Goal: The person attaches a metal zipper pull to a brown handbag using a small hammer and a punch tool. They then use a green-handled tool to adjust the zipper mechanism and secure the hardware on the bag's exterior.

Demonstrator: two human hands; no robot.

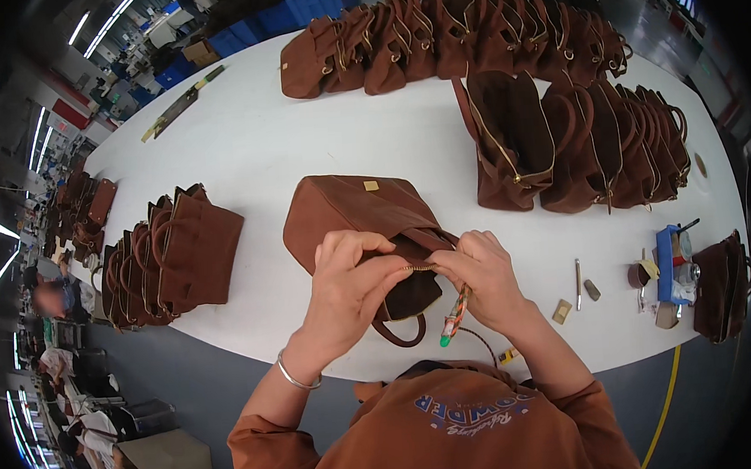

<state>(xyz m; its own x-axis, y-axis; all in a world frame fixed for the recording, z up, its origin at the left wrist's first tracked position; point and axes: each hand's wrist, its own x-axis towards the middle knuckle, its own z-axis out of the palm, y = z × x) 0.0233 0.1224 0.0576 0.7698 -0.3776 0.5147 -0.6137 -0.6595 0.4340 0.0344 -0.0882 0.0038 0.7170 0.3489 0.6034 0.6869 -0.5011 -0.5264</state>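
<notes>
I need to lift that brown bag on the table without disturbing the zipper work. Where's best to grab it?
Probably the far closed end of the brown bag, approached from the person's left: left hand and right hand crowd the near opening and handle.

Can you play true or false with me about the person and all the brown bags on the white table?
1. Both hands hold a brown bag at its zipper. True: left hand and right hand pinch its open edge.
2. The table is black. False: it is white.
3. The right hand also holds a thin tool with a green tip. True.
4. Only one bag is on the table. False: rows of bags lie along it.
5. The left wrist wears a bracelet. True.
</notes>
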